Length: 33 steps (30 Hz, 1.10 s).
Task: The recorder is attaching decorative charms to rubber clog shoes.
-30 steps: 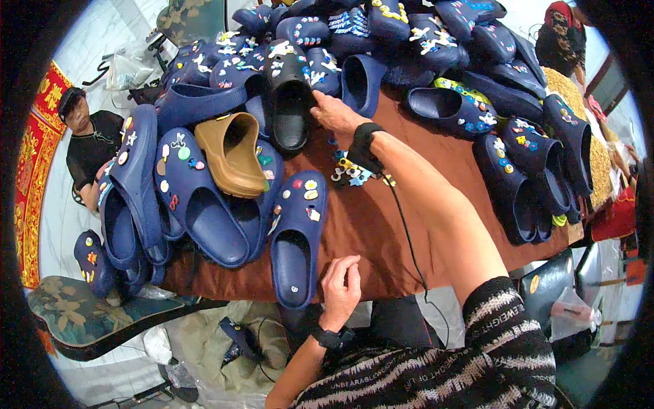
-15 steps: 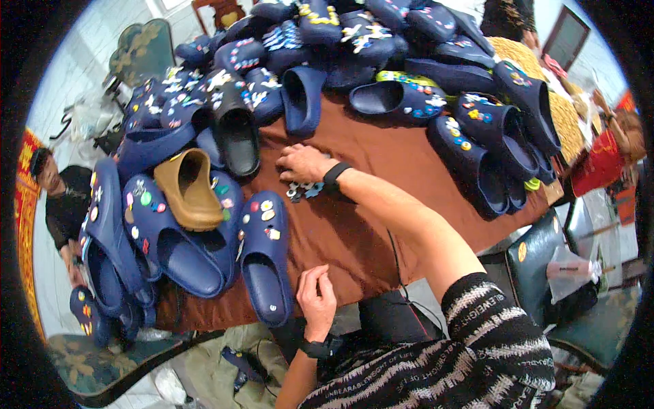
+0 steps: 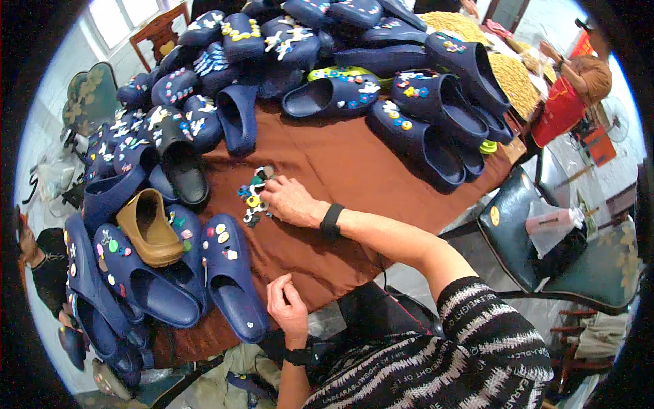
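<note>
My right hand point(image 3: 294, 202) reaches over a small pile of colourful shoe charms point(image 3: 253, 200) on the brown cloth. Its bent fingers touch the right side of the pile, a little apart, with nothing visibly held. My left hand point(image 3: 287, 307) hovers at the near table edge, fingers curled inward; what they hold, if anything, is hidden. Just left of it lies a navy clog point(image 3: 235, 273) with charms on its toe. Beyond that are more decorated navy clogs point(image 3: 150, 279) with a brown clog point(image 3: 150, 228) on top, and a black clog point(image 3: 185, 174).
Navy clogs with charms heap up along the far side of the cloth-covered table point(image 3: 320, 160); others point(image 3: 436, 146) lie at the right. Dark chairs point(image 3: 518, 232) stand to the right, one holding a plastic bag point(image 3: 552, 221). Other people are at the left and far right.
My view has turned, shifting the table leftward in the picture. My right hand has drawn back to the right side of the charms, uncovering more of them. My left hand stays curled near the edge.
</note>
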Available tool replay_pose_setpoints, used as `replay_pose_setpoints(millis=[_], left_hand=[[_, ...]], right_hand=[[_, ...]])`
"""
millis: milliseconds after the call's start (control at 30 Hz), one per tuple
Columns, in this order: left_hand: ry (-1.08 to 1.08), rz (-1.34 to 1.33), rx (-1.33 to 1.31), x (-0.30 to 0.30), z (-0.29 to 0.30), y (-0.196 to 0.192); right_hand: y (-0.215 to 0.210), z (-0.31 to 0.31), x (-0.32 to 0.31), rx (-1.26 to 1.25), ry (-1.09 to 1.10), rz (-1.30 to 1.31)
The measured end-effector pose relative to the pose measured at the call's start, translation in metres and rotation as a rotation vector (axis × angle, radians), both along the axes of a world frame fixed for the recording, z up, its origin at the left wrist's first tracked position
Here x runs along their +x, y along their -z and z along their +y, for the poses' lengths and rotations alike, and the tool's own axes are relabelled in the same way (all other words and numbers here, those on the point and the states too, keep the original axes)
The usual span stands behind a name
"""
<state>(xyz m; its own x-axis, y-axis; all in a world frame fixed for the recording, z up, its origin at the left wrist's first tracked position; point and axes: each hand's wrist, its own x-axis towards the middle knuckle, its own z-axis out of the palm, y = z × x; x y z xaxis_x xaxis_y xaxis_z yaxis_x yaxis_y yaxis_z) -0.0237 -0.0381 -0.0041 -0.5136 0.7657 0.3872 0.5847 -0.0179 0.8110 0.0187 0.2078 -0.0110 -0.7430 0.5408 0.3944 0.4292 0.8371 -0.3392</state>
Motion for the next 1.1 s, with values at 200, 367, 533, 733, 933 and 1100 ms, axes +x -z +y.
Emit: replay_pose_setpoints(millis=[200,367,533,733,933,1100], left_hand=[[0.000,0.007,0.005,-0.001,-0.001,0.002],[-0.002,-0.026,-0.018,0.003,-0.002,0.000],[-0.013,0.035,0.008,0.005,0.001,0.001],[-0.040,0.073,0.025,0.004,0.000,0.002],[-0.045,0.108,0.022,0.003,0.000,0.003],[-0.047,0.129,0.017,0.005,0.004,0.007]], right_hand=[[-0.007,-0.008,0.025,-0.041,-0.117,0.081],[-0.015,0.020,0.075,-0.412,0.083,0.254],[-0.022,0.049,0.114,-0.813,0.285,0.420],[-0.046,0.031,0.172,-0.428,0.366,0.410],[-0.118,0.014,0.262,0.375,0.621,0.448],[-0.136,0.069,0.327,0.282,0.894,-0.037]])
